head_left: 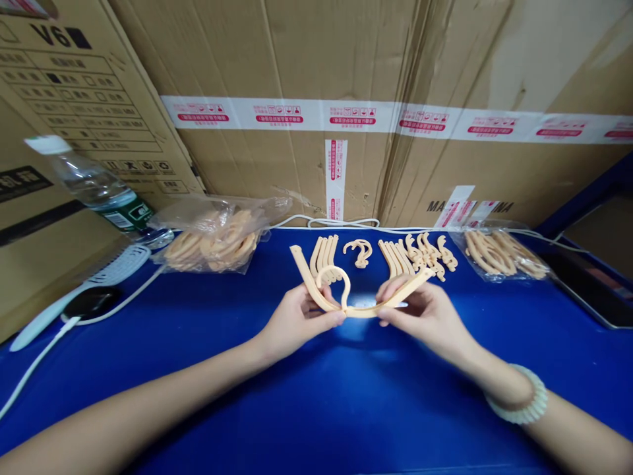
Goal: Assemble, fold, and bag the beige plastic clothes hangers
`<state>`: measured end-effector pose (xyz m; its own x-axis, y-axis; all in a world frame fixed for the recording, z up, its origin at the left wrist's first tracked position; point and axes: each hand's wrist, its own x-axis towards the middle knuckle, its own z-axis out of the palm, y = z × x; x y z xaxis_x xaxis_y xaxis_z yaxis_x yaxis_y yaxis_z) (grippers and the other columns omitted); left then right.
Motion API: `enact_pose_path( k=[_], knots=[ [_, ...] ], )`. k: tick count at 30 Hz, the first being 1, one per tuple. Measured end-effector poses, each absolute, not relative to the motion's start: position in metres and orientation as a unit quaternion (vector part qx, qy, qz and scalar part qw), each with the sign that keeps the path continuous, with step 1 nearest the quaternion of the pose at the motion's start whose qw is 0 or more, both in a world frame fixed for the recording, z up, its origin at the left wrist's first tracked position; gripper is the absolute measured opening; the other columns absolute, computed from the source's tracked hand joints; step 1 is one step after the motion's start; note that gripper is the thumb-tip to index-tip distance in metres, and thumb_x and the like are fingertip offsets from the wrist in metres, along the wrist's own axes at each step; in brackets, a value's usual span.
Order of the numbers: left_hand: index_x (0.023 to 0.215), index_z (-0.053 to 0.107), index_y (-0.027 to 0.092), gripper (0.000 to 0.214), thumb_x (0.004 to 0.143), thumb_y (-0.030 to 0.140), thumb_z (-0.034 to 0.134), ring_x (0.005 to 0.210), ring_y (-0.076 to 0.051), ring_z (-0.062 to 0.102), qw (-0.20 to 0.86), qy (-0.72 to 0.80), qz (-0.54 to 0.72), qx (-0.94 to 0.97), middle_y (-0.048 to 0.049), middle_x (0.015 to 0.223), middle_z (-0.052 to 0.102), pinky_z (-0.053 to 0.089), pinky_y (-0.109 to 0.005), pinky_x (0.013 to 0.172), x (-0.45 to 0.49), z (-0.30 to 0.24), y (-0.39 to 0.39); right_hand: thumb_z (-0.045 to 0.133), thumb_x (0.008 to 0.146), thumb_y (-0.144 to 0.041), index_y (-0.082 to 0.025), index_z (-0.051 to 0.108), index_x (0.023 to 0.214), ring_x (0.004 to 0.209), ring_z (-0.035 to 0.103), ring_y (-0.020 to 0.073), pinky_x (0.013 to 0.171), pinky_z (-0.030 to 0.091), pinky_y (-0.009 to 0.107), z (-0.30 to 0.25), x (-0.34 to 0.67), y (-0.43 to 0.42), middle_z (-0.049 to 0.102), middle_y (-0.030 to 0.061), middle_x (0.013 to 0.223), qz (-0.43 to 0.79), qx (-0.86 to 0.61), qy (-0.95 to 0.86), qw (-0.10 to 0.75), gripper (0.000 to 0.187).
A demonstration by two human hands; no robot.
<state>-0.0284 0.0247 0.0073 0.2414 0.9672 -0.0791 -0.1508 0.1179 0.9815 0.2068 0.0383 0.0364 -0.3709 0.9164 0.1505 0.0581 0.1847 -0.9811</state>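
A small peach plastic hanger (357, 305) is held between both hands just above the blue table (316, 402). My left hand (297, 320) pinches its left arm near the hook. My right hand (425, 313) pinches its right arm. Behind them lie loose peach parts: a row of curved arms (324, 254), a single hook (360, 252), and more arms and hooks (420, 256).
A clear bag of peach parts (217, 241) lies at the left and another bag (502, 254) at the right. A water bottle (93, 185), a white fan (79, 290) with cable and a dark tray (593, 284) flank them. Cardboard boxes (346, 99) wall the back.
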Motion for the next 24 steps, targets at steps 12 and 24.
enact_pose_path(
  k=[12, 24],
  knots=[
    [0.081, 0.065, 0.015, 0.033, 0.063, 0.026, 0.091, 0.076, -0.013, 0.066, 0.618, 0.425, 0.457, 0.479, -0.0015, 0.081, 0.071, 0.052, -0.024, 0.072, -0.081, 0.007, 0.073, 0.069, 0.089, -0.025, -0.017, 0.072, 0.087, 0.088, 0.064, 0.0195, 0.079, 0.050, 0.031, 0.068, 0.266, 0.081, 0.067, 0.0083, 0.093, 0.186, -0.306, -0.913, 0.197, 0.008],
    [0.078, 0.063, 0.018, 0.021, 0.089, 0.032, 0.072, 0.076, -0.017, 0.058, 0.169, 0.303, 0.296, 0.890, -0.0020, 0.077, 0.067, 0.044, -0.031, 0.074, -0.077, 0.002, 0.064, 0.064, 0.079, 0.001, -0.016, 0.074, 0.078, 0.073, 0.067, 0.0161, 0.070, 0.048, 0.026, 0.060, 0.270, 0.083, 0.073, 0.0030, 0.080, 0.245, -0.405, -0.881, -0.002, 0.020]
  ],
)
